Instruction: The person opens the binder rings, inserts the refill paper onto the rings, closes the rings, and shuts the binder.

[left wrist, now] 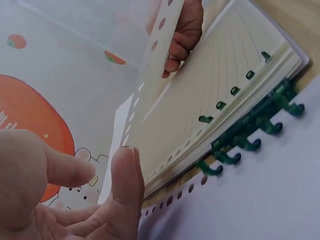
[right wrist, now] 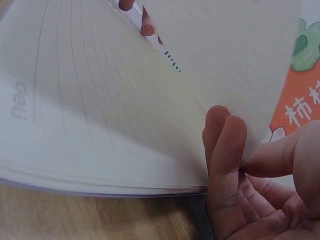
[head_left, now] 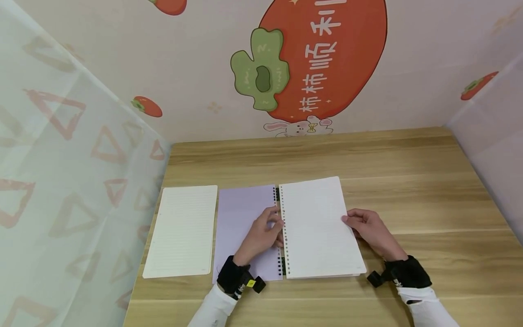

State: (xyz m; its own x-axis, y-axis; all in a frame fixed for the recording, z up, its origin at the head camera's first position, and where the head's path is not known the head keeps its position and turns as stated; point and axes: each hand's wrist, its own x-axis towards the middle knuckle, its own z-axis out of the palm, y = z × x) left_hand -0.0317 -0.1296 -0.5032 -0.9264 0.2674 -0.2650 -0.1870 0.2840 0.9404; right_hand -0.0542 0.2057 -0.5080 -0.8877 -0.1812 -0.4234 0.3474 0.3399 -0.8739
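A white loose-leaf sheet (head_left: 314, 227), with a row of holes down its left edge, is raised over the right-hand paper stack (left wrist: 190, 100) of a ring notebook. My right hand (head_left: 373, 231) pinches the sheet's right edge between thumb and fingers. Beside the holed edge is my left hand (head_left: 259, 234), thumb and forefinger apart, one fingertip (left wrist: 127, 160) right at that edge. Under this hand lies the lavender cover (head_left: 239, 213). Green binder rings (left wrist: 250, 142) stand unclasped between cover and stack, their hooks showing in the left wrist view; the sheet hides part of the stack.
A separate lined sheet (head_left: 184, 231) lies flat left of the lavender cover. The wooden table (head_left: 429, 181) meets a printed back wall (head_left: 196, 68) and a patterned side wall (head_left: 81, 181) on the left.
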